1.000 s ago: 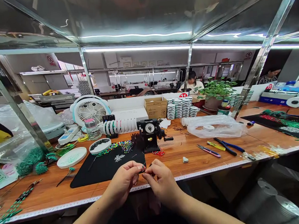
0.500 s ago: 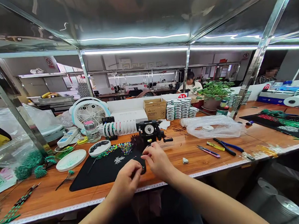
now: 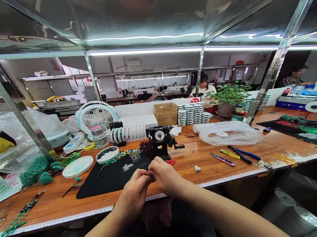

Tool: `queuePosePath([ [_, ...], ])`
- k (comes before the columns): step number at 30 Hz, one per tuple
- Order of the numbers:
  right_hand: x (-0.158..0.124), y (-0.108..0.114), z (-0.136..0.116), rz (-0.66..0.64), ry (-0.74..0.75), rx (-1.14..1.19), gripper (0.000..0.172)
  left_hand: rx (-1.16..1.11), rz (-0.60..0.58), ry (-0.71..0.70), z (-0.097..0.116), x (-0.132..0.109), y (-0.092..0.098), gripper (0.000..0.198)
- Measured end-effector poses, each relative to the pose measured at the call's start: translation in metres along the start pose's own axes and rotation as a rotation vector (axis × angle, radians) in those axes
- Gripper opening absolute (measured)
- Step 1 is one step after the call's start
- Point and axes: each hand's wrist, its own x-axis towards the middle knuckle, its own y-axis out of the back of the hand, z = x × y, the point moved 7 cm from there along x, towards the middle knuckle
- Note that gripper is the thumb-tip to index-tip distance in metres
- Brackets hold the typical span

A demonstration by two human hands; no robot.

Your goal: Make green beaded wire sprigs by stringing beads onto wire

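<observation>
Workpiece (image 3: 152, 176), small and dark, lies between your left hand (image 3: 134, 191) and right hand (image 3: 168, 178), equally near, fingertips of both appearing pinched together on it, its long axis hidden.

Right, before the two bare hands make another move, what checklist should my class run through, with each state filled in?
1. Hands working together: ok; the left hand and right hand meet at the fingertips.
2. Secure grip on a piece: cannot tell; the fingers hide what is between them.
3. Pliers apart from the hands: ok; they lie well to the right.
4. Coloured beads contained: not ok; they are loose on the black mat.
5. Dark beads contained: ok; they sit in a white dish.
</observation>
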Motion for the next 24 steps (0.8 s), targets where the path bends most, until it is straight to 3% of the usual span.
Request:
queuePosePath([
  [3, 0.016, -0.002, 0.016, -0.041, -0.088, 0.036, 0.014, 0.185, -0.046, -0.184, 0.003, -0.004, -0.01, 0.032],
  [5, 0.016, -0.001, 0.018, -0.026, -0.099, 0.031, 0.014, 0.15, -0.058, -0.164, -0.002, -0.002, -0.012, 0.03],
  [7, 0.009, 0.006, 0.016, 0.087, -0.118, 0.012, 0.011, -0.039, -0.014, 0.033, -0.014, 0.002, -0.008, 0.019],
  [9, -0.004, 0.011, 0.013, 0.204, -0.163, 0.017, 0.01, -0.344, 0.044, 0.327, -0.031, 0.001, -0.006, 0.016],
  [11, -0.016, 0.003, 0.011, 0.174, -0.234, 0.091, 0.015, -0.591, 0.072, 0.527, -0.041, -0.003, -0.009, 0.018],
  [13, -0.025, -0.013, 0.007, 0.064, -0.278, 0.173, 0.017, -0.683, 0.083, 0.581, -0.041, -0.004, -0.009, 0.018],
  [15, -0.031, -0.017, 0.0, 0.059, -0.227, 0.13, 0.015, -0.666, 0.087, 0.567, -0.039, -0.004, -0.006, 0.017],
  [17, -0.03, -0.011, -0.012, 0.115, -0.075, -0.006, 0.015, -0.593, 0.074, 0.491, -0.033, -0.003, -0.001, 0.015],
  [20, -0.017, -0.003, -0.018, 0.096, 0.075, -0.062, 0.021, -0.283, 0.046, 0.194, -0.016, -0.001, 0.005, 0.015],
  [24, 0.013, 0.0, 0.008, 0.007, -0.086, 0.068, 0.015, 0.137, 0.016, -0.133, -0.005, -0.006, -0.002, 0.028],
])
